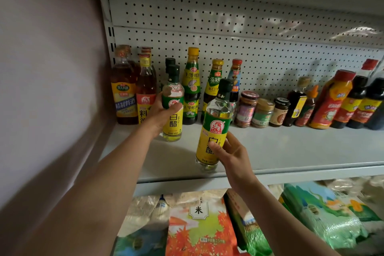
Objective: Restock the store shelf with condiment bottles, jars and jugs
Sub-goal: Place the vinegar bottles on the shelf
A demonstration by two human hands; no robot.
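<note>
Gripping one vinegar bottle point(172, 108) at frame centre-left, the left hand point(161, 113) steadies it on the shelf point(291, 151); the right hand point(230, 153) clasps a second vinegar bottle point(216, 129) just right of it

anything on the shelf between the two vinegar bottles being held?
Head view: only bare shelf between the left-hand vinegar bottle and right-hand vinegar bottle; two oyster sauce bottles stand behind the gap.
</note>
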